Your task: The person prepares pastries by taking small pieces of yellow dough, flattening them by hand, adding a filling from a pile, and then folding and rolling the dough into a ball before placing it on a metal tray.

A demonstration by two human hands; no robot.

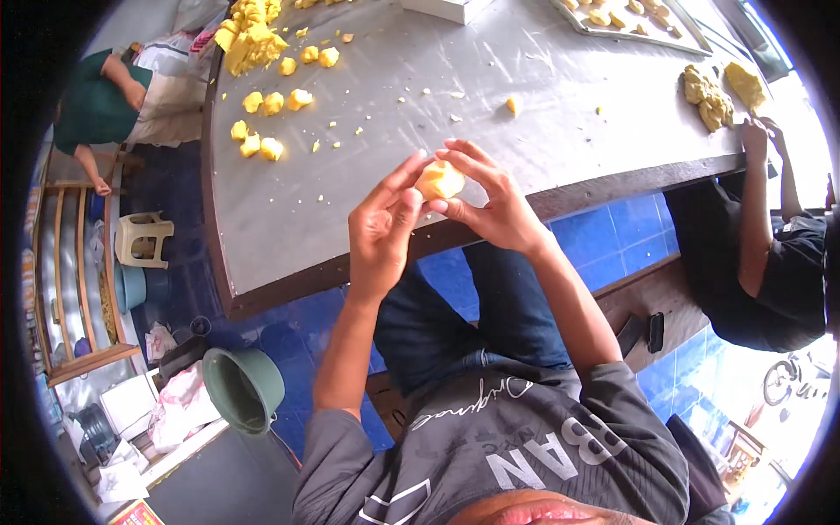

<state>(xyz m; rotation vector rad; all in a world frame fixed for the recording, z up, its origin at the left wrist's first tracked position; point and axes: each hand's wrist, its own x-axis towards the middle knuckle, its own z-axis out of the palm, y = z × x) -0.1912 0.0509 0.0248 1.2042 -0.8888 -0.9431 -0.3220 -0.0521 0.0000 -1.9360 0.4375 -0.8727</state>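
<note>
Left hand (381, 227): grip closed on dough piece (440, 180)
Right hand (499, 203): grip closed on same piece
Yellow lumps (273, 104): desk (560, 114), left

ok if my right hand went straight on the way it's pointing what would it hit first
Your right hand would first press into the yellow dough piece between your hands, then probably meet your left hand, though depth is hard to judge.
</note>
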